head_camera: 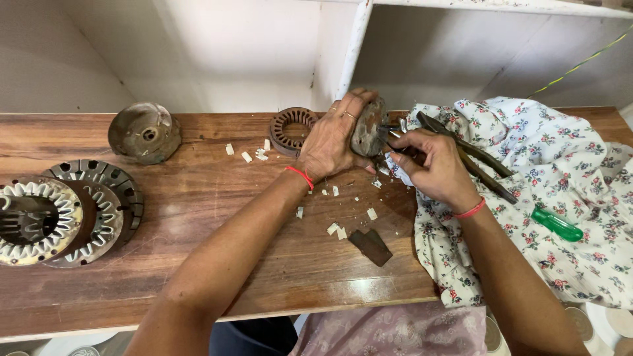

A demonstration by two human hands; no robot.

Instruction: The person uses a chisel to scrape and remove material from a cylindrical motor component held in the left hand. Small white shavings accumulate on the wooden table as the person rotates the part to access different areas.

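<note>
Far left: a domed metal cover point(144, 132) lies on the table point(198, 264).
Near left edge: two slotted stator cores point(66, 211) lie overlapping on the table.
Far centre: a ring core point(288, 129) lies just left of the left hand point(333, 142).
Centre: the left hand holds a round metal part point(368, 126) on edge; the right hand point(432, 168) is just right of it.
Right: a cloth point(560, 191) covers the table's end, with pliers point(475, 158) and a screwdriver handle point(557, 224) on it.
Near centre: scattered chips point(336, 231) and a flat strip point(370, 247) lie before the hands.
</note>
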